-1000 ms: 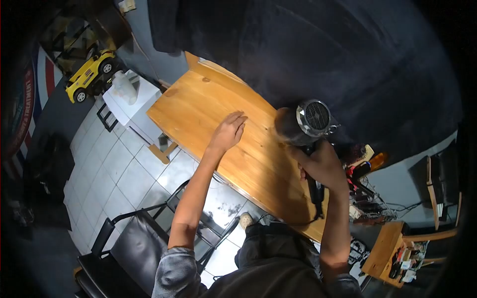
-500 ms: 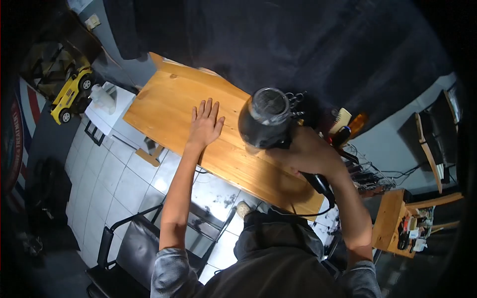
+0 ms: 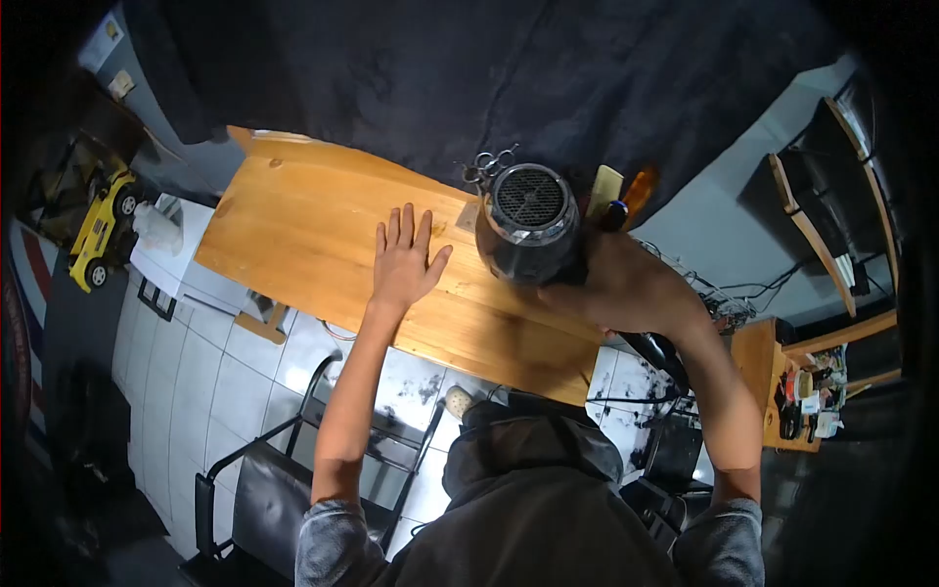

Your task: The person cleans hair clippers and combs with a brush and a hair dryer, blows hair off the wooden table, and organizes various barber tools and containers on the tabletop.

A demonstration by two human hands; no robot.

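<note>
A wooden table (image 3: pixel 313 205) stretches across the middle of the view. My left hand (image 3: pixel 401 269) is over its left half, palm down with the fingers spread, holding nothing. At the right part of the table, my right hand (image 3: pixel 636 289) is wrapped round the handle of a black hair dryer (image 3: pixel 528 220), whose round rear grille faces up. The dryer's cord hangs from the lower end of the handle. Scissors (image 3: pixel 489 166) lie beyond the dryer, and a pale comb (image 3: pixel 604 191) and an orange item (image 3: pixel 639 196) stand just right of it.
A black chair (image 3: pixel 269 499) stands at the lower left. A white cabinet (image 3: pixel 176 264) with a bottle (image 3: pixel 156 227) and a yellow toy car (image 3: pixel 101 233) are at the far left. Cables and a wooden shelf (image 3: pixel 758 377) with small items are at the right. A dark curtain (image 3: pixel 391 78) hangs behind.
The view has shifted. My left hand has flattened and spread its fingers. The dryer in my right hand has turned, its handle now slanting to the lower right.
</note>
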